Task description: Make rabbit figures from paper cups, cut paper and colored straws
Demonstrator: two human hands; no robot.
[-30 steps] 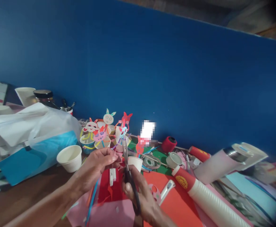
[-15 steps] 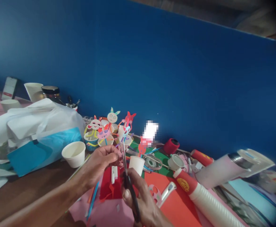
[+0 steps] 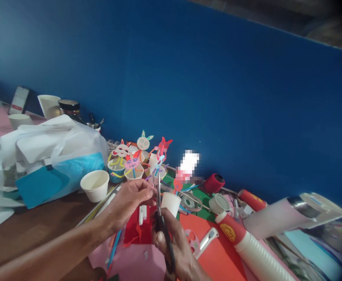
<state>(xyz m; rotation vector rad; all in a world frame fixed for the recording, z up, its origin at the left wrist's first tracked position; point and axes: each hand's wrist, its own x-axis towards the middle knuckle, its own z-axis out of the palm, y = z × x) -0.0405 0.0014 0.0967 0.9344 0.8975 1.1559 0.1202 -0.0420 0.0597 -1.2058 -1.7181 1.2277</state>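
Black-handled scissors [image 3: 165, 238] are gripped in my right hand [image 3: 175, 238], their blades pointing up and away. Just left of the blades, my left hand [image 3: 135, 195] pinches a small pink piece [image 3: 154, 186], mostly hidden by the fingers. Beyond my hands, several paper cups hold paper animal figures, among them a pale rabbit face [image 3: 143, 143] and a pink face [image 3: 132, 161]. A white paper cup [image 3: 171, 203] with a red figure [image 3: 178, 184] behind it is right of the scissors.
An off-white cup [image 3: 95, 186] and a plastic bag [image 3: 80, 142] are on the left. On the right lie a white cutter [image 3: 208, 240] on orange paper [image 3: 223, 253], a stack of cups [image 3: 264, 253] and a flask [image 3: 273, 218]. A blue wall [image 3: 217, 86] rises behind.
The view has shifted a little, so the objects on the left appear farther right. The scissors' blades now stand more upright beside the left fingertips. Both hands keep their hold.
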